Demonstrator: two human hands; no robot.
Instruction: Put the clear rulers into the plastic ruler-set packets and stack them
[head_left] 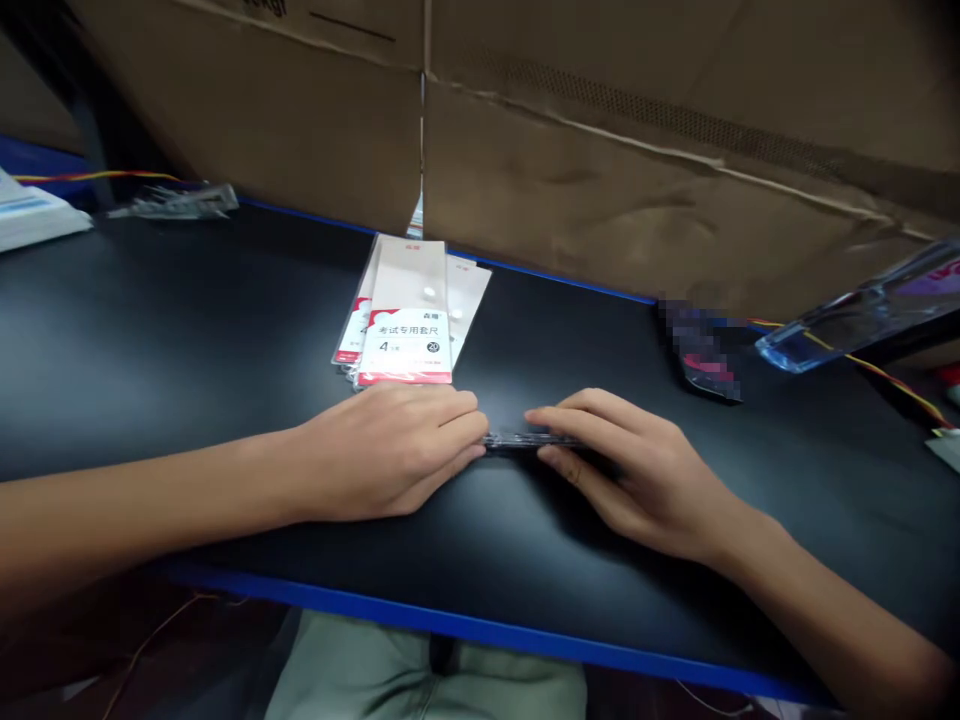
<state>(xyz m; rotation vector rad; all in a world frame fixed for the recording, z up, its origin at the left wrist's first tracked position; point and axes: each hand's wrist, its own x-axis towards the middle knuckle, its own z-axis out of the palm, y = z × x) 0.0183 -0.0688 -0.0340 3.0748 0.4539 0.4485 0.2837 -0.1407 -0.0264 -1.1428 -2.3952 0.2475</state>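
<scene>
Between my two hands is a thin stack of clear plastic packets, seen edge-on just above or on the black tabletop. My left hand is closed around its left end, the fingertips pressed together. At the right end, my right hand pinches it, thumb below and fingers above. Most of the stack is hidden by the hands, so its contents cannot be made out. Right behind my left hand lie several flat ruler-set packets with white and red labels, overlapping in a fanned pile.
Brown cardboard stands as a wall along the back of the black table. Crumpled clear plastic and a white packet lie at back left. To the right are a dark wrapped item and a clear bottle.
</scene>
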